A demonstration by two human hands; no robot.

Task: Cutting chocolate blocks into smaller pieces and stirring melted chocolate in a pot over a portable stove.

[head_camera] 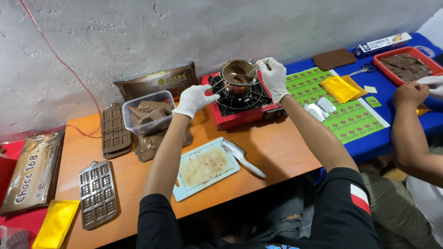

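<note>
Both my hands wear white gloves. My left hand (195,100) grips the handle of a small metal pot (238,74) of melted chocolate that sits on a red portable gas stove (240,115). My right hand (273,77) holds a spoon (252,70) whose tip dips into the chocolate in the pot.
A clear tub of chocolate chunks (148,112), brown bar moulds (114,131) and a metal mould (98,193) lie left. A white cutting board (205,168) with a knife (242,158) sits near the edge. Another person's arm (410,133) works at right by a red tray (406,64).
</note>
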